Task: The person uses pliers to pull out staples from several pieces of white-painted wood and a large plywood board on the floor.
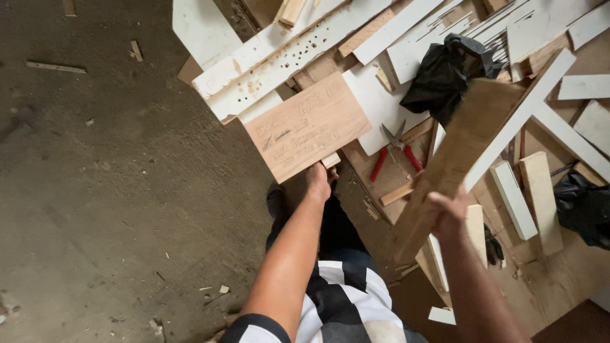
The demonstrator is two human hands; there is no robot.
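Floor (95, 190) left open — scrap boards (298, 51) crowd right.

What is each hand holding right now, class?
Left hand: closed on a flat wooden board.
Right hand: closed on a long plank.

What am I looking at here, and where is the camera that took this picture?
There is no machine here: a person works with two bare hands, and the camera sits on their head, looking down past a striped shirt. The left hand grips a flat reddish wooden board by its lower edge; the board has writing on it. The right hand holds a long brown plank that slants up to the right. Beyond the hands lies a pile of scrap wood, much of it white strips and panels, some drilled with holes. Among it lie red-handled pliers and a crumpled black plastic bag. To the left is a bare grey floor with a few wood chips.
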